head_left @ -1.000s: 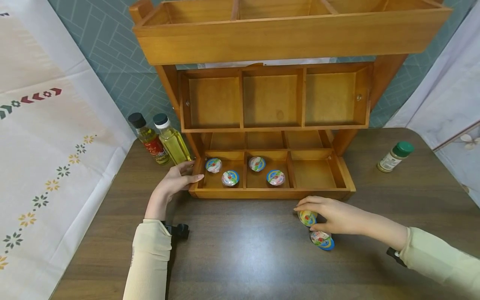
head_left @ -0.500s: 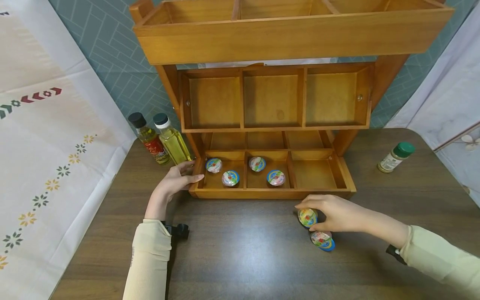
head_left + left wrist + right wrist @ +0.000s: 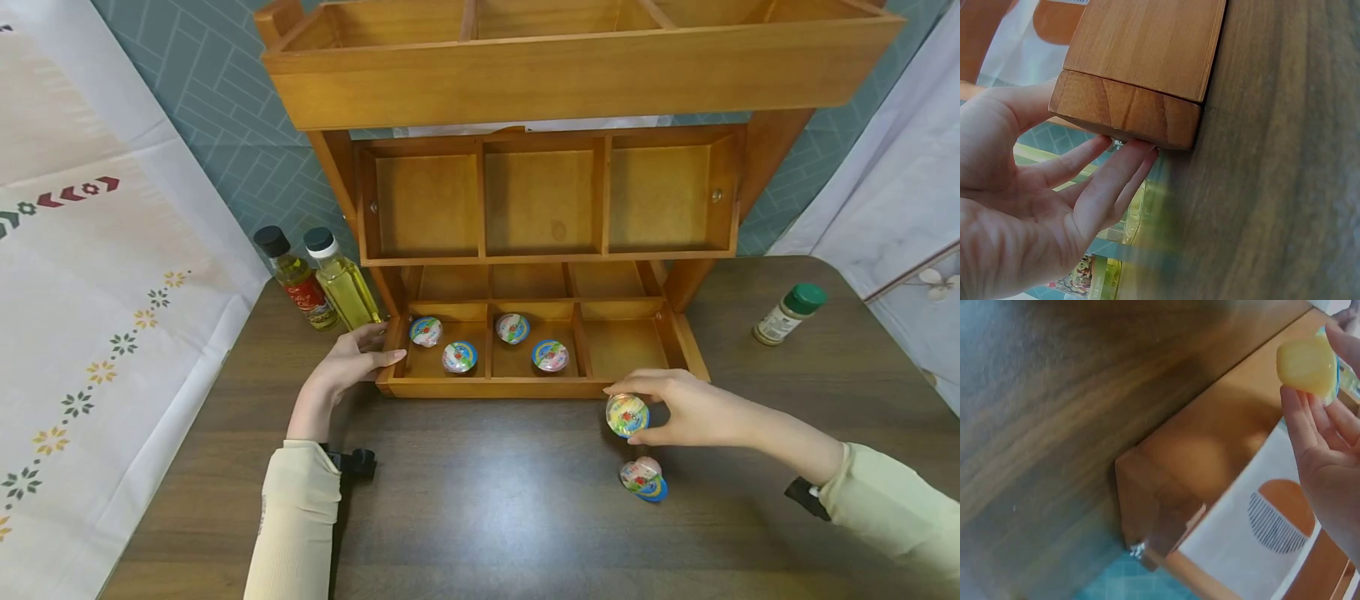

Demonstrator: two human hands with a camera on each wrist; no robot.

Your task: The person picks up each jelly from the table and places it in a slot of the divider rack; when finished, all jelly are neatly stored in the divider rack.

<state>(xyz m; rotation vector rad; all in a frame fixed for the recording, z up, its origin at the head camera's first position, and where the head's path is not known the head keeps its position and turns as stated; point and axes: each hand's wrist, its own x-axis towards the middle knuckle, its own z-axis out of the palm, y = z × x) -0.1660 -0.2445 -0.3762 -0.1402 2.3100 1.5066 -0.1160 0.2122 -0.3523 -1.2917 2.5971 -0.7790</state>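
My right hand point(image 3: 686, 408) pinches a jelly cup point(image 3: 627, 415) with a foil lid, between thumb and fingertips. It is held above the table by the rack's front edge; the right wrist view shows its yellow contents point(image 3: 1305, 365). Another jelly cup point(image 3: 642, 478) with a pinkish body lies below it on the table. My left hand point(image 3: 347, 365) grips the left end of the wooden rack's bottom tray point(image 3: 540, 388), thumb over the rim and fingers against the outer side point(image 3: 1125, 112). In that tray, two jelly cups point(image 3: 459, 357) sit in the left compartment and two more point(image 3: 551, 356) in the middle one.
Two oil bottles point(image 3: 345, 287) stand left of the rack, close to my left hand. A small green-capped jar point(image 3: 790, 313) is on the right of the table. The rack's middle tier point(image 3: 543, 200) and top tier point(image 3: 577, 79) overhang the bottom tray.
My right hand has lifted the yellow jelly cup off the table and brought it toward the rack, away from the other loose cup. My left hand has stayed in place.
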